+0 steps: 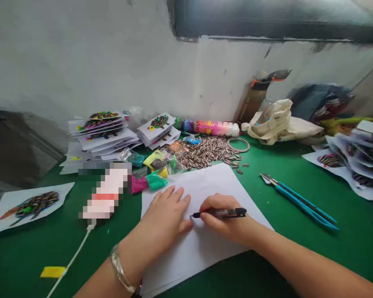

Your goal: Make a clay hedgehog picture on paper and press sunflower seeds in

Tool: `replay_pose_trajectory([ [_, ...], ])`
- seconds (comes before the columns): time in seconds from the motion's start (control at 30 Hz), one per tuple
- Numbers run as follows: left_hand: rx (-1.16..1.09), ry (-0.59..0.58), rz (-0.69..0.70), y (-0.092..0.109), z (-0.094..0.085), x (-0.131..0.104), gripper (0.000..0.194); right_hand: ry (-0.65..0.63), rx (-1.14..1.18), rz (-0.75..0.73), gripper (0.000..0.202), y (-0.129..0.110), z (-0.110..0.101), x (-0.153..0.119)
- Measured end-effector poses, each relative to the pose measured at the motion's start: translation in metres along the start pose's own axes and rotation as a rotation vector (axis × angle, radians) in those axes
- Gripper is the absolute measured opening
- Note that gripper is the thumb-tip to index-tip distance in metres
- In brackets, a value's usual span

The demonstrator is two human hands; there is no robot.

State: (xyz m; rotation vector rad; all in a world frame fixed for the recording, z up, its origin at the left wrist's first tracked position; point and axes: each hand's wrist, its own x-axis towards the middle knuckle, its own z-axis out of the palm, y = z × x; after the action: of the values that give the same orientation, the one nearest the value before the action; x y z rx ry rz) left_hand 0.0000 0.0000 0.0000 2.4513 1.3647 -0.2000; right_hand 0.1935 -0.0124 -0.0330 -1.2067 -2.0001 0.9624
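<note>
White paper (pixel 217 182) lies on the green table, with more sheets under it at the lower edge. My left hand (pixel 168 213) rests flat on it, fingers spread, a silvery bracelet at the wrist. In my right hand (pixel 226 215) is a black pen (pixel 222 213), gripped between thumb and fingers, its tip at the paper just right of my left thumb. Faint lines show on the upper part of the sheet. Just beyond the paper are striped seeds (pixel 205 151) in a heap and small bags of coloured clay (pixel 157 180).
Stacks of seed-decorated cards stand at the back left (pixel 108 138) and right (pixel 357 161). A blue cutter and tweezers (pixel 301 203) lie right of the paper. Left are a blurred pink device (pixel 107 194) with a white cable and a card (pixel 34 207). Behind sits a cloth bag (pixel 276 124).
</note>
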Motion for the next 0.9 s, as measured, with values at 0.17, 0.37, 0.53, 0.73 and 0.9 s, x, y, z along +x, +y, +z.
replay_pose_trajectory([
  [0.17,-0.004,-0.008,-0.019,0.0008,-0.0030,-0.0027,0.057,0.023,0.014,0.042,0.010,0.0015,-0.0026,0.0016],
  [0.37,-0.015,-0.007,-0.019,0.0022,-0.0052,-0.0025,0.056,0.062,0.017,0.110,0.011,0.0022,-0.0050,0.0025],
  [0.53,-0.013,0.001,-0.016,0.0025,-0.0055,-0.0030,0.056,0.093,0.007,0.118,0.012,0.0044,-0.0060,0.0024],
  [0.73,-0.002,0.010,-0.011,0.0013,-0.0027,-0.0023,0.056,0.117,0.042,0.129,0.012,0.0048,-0.0088,0.0031],
  [0.9,0.003,0.017,-0.006,0.0007,-0.0015,-0.0017,0.056,0.079,0.110,0.087,0.010,0.0024,-0.0051,0.0016],
])
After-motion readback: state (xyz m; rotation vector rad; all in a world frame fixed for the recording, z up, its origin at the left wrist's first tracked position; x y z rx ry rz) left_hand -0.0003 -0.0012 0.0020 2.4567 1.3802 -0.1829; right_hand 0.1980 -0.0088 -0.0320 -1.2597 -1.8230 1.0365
